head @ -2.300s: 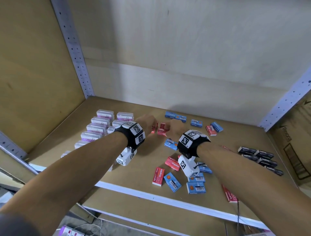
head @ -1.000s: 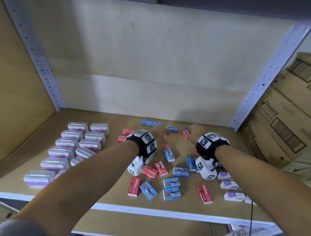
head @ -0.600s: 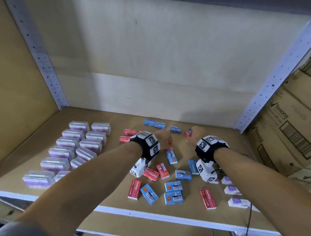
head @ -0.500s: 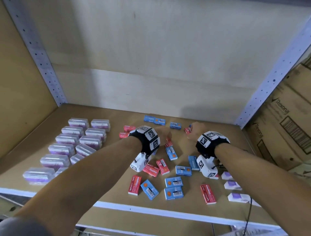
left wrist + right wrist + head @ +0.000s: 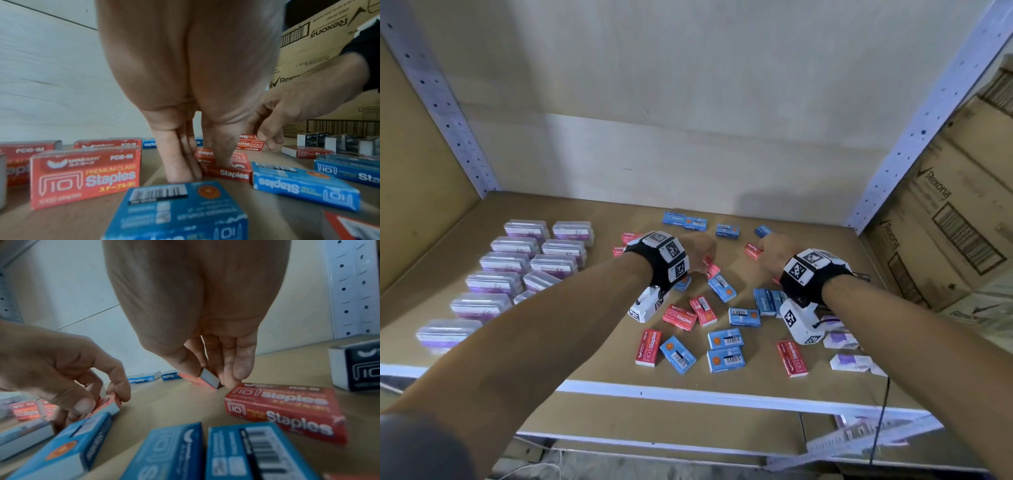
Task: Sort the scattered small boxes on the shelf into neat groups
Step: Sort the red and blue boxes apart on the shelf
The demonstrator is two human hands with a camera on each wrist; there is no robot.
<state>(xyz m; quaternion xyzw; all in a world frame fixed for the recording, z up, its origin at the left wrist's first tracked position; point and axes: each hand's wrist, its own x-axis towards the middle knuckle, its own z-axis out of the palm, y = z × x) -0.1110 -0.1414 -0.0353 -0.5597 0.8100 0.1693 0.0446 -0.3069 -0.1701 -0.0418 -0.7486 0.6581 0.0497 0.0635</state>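
Note:
Red, blue and other small staple boxes lie scattered on the wooden shelf (image 5: 592, 373). My left hand (image 5: 698, 255) reaches down at the middle, its thumb and fingers (image 5: 180, 173) gripping a red staples box (image 5: 228, 173) that lies flat. That same red box (image 5: 107, 404) shows tilted under the left hand (image 5: 98, 400) in the right wrist view. My right hand (image 5: 765, 248) pinches another red box (image 5: 752, 250) further back. Thumb and fingers of the right hand (image 5: 209, 377) hold this box (image 5: 207, 380) by its grey end, tipped up off the board.
Clear purple cases (image 5: 527, 260) stand in two rows at the left, with two red boxes (image 5: 625, 241) beside them. Blue boxes (image 5: 685, 219) line the back. Mixed red and blue boxes (image 5: 722, 339) fill the front. White-purple boxes (image 5: 842, 342) and dark boxes (image 5: 357, 365) lie right.
Both hands left the two red boxes beside the clear cases and moved right. Each now holds a different red box. Over the last second the hands barely shifted.

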